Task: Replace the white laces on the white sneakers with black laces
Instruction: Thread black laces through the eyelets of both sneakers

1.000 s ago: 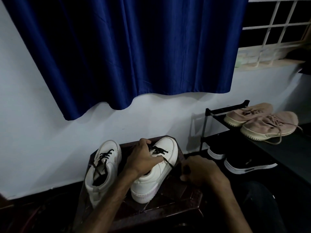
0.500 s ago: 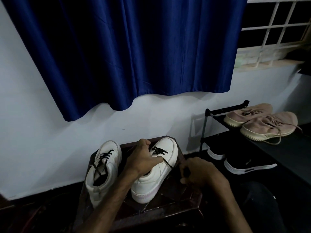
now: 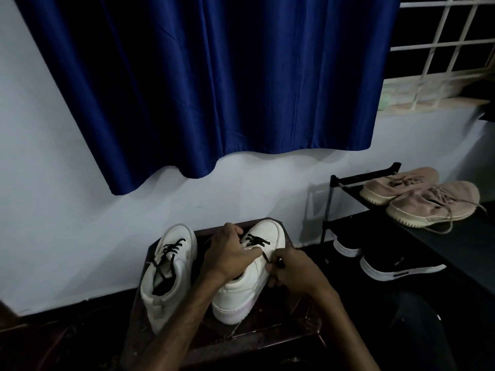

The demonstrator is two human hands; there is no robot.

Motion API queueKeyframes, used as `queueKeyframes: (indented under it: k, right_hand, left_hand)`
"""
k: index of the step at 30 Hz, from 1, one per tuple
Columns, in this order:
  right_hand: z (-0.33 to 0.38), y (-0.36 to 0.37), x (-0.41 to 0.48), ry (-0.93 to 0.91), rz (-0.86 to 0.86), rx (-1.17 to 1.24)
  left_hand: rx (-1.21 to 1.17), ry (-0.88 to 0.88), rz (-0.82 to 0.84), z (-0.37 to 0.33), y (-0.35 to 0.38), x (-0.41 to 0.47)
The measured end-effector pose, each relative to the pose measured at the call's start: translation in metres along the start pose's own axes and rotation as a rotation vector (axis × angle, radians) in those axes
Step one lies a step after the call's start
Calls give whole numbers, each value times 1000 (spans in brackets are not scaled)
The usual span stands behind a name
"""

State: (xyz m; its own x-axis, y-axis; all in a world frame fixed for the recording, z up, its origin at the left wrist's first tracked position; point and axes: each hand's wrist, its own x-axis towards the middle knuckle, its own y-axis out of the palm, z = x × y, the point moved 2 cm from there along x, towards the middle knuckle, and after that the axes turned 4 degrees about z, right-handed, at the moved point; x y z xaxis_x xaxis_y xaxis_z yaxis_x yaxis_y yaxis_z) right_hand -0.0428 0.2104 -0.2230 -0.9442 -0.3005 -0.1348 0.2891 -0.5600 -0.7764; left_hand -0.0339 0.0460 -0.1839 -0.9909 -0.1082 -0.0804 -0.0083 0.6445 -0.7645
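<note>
One white sneaker [image 3: 171,271], standing to your left on the dark surface [image 3: 281,336], is carrying black lacing up its front, ends loose, and is looking nearly done. Beside it, the other sneaker [image 3: 241,298] is showing black lace [image 3: 254,240] only near the toe; I'd judge its upper eyelets are waiting. Your left hand [image 3: 230,255] is holding its tongue area in a curled grip, while your right hand [image 3: 292,269] is pinching the lace's free end. No white laces are showing. A blue curtain [image 3: 214,89] is hanging over the wall [image 3: 53,210], and a shoe rack [image 3: 348,180] is holding pink shoes [image 3: 428,202] and black shoes [image 3: 396,266].
</note>
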Motion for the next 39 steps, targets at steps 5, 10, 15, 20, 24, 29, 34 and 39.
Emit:
queueKeyframes:
  k: [5,10,15,20,24,29,34,39]
  right_hand:
    - [26,13,16,-9,-295,-39]
    - [26,12,21,103,-318,-183]
    - [18,-28,17,200,-160,-245]
    - [56,-112,-5,-19,12,538]
    - [104,-159,-18,-308,5,1108]
    - [147,-183,-27,-571,16,1532]
    - [176,-176,-21,-603,20,1569]
    - [171,-176,-18,-559,-79,1544]
  left_hand:
    - [-361,-134,-154,6,-10,-8]
    - [-350,-200,-145,39,-1,-13]
    - [-206,-197,-8,39,-20,-7]
    - [-569,-214,2,20,-59,-6]
    - [-656,-119,-96,8,-93,-5]
    - [64,43,-332,8,-106,-11]
    - [-713,355,23,-60,-102,-38]
    - [-766,477,275,-84,-108,-51]
